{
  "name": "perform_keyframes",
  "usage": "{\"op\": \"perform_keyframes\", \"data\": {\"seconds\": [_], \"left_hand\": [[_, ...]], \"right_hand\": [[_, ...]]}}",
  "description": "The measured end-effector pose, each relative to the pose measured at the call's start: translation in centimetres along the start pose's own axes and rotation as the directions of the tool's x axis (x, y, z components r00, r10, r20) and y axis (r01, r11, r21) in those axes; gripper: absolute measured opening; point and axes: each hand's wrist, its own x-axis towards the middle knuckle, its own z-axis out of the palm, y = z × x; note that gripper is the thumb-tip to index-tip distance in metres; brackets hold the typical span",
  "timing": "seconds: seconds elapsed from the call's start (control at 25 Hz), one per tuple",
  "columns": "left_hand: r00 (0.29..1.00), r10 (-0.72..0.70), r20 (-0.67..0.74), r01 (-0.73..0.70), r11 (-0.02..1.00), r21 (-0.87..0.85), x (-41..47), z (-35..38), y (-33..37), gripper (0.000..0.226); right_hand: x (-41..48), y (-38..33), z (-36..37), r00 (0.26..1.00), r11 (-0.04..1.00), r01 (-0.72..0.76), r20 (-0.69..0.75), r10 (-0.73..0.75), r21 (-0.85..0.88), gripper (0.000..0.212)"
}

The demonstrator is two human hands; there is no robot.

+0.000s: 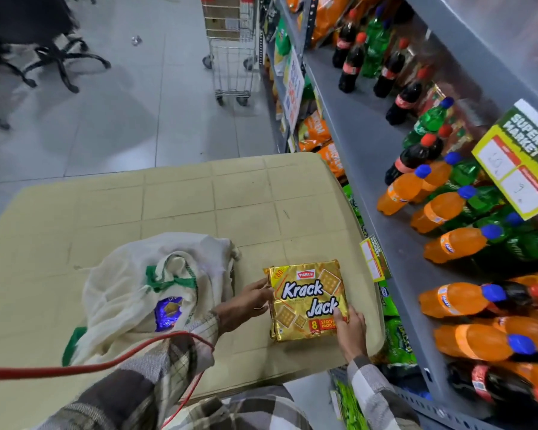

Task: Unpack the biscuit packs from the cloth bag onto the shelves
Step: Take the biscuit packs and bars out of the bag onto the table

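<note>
Biscuit pack, a gold Krack Jack one, lies flat and label-up on the beige desk, near the desk's edge at 5 o'clock. It is almost square, and its slightly longer side runs roughly from 12 to 6 o'clock.

The 2 hands are apart, 1 on each side of it. The left hand meets the pack's edge at 9 o'clock with fairly straight fingers. The right hand sits on the corner at 5 o'clock with fingers on the wrapper. Whether its thumb is tucked beneath cannot be told.

At 9 o'clock from the pack, just beside the left hand, is the cloth bag, slumped open with a blue pack showing in its mouth, so unpacking looks unfinished.

The shelves lie at 3 o'clock from the pack, just past the desk's edge, with orange bottles crowding the nearest level. The right hand is the nearer to them, so the pack would probably have to be lifted and carried towards 3 o'clock, to a gap clear of those bottles.
</note>
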Motion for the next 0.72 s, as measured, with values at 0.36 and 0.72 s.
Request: {"op": "perform_keyframes", "data": {"seconds": [0.36, 0.72], "left_hand": [[0.996, 0.084, -0.005, -0.084, 0.996, -0.042, -6.4, -8.0, 0.3, 0.027], [0.911, 0.032, -0.411, -0.056, 0.997, -0.046, -11.8, -21.1, -9.4, 0.030]], "right_hand": [[-3.3, -3.0, 1.0, 0.917, 0.944, 0.279, -0.242, -0.317, -0.177, 0.051], [-13.4, -15.3, 16.5, 0.652, 0.800, 0.536, 0.470, -0.595, 0.269, 0.028]]}}
